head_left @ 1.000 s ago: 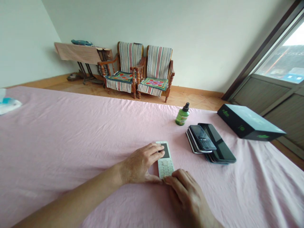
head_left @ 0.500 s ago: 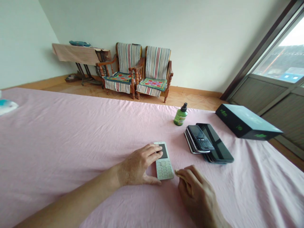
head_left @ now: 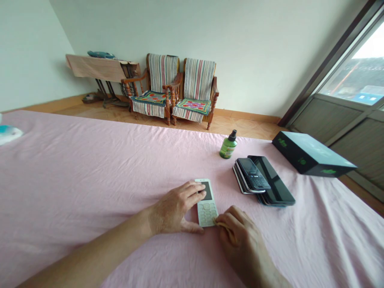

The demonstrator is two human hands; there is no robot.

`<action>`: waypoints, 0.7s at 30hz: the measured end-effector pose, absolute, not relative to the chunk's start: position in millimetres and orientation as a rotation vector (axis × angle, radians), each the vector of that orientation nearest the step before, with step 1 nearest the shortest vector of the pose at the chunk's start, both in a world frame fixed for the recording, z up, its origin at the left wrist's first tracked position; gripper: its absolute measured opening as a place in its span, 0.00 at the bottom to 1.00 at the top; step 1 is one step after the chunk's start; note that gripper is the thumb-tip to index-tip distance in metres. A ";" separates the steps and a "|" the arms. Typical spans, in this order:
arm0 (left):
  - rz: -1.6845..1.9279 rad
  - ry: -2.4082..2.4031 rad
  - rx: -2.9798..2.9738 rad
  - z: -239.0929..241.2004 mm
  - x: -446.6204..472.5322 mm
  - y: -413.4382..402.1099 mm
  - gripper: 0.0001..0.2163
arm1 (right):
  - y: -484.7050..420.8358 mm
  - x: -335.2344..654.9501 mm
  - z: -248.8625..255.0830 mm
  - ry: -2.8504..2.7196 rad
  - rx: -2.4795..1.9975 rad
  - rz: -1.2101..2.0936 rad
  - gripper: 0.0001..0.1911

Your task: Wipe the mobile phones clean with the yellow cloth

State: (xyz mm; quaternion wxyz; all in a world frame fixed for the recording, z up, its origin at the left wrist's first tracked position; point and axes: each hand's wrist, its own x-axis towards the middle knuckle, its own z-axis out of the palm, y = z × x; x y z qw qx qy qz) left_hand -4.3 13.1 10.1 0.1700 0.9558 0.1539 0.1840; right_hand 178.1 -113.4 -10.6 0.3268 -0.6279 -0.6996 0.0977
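A white keypad mobile phone (head_left: 207,207) lies face up on the pink sheet, its dark screen toward the far end. My left hand (head_left: 181,206) is open, fingertips resting on the screen's left side, thumb stretched out by the phone's lower left corner. Pinched in my right hand (head_left: 241,238) is a small folded tan cloth (head_left: 220,224), mostly hidden by the fingers. Its tip touches the keypad's lower right corner.
Right of the phone lie stacked phones (head_left: 253,176) and tablet-like devices (head_left: 276,182). Behind them stand a green spray bottle (head_left: 228,148) and a black box (head_left: 312,154). Two wooden chairs (head_left: 196,86) and a cloth-covered table (head_left: 96,68) line the far wall.
My right hand has moved slightly left and forward, bringing the cloth from beside the phone onto its keypad corner. My left hand and the phone look unmoved.
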 end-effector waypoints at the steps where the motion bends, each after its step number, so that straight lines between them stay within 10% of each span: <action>1: 0.527 0.437 2.714 10.0 -4.4 13.1 0.33 | -112.7 176.9 -9.7 -1.827 -1.639 0.275 0.12; 21: 0.475 0.384 2.758 5.9 -6.9 15.3 0.31 | -98.8 149.5 2.1 -1.924 -1.601 0.359 0.13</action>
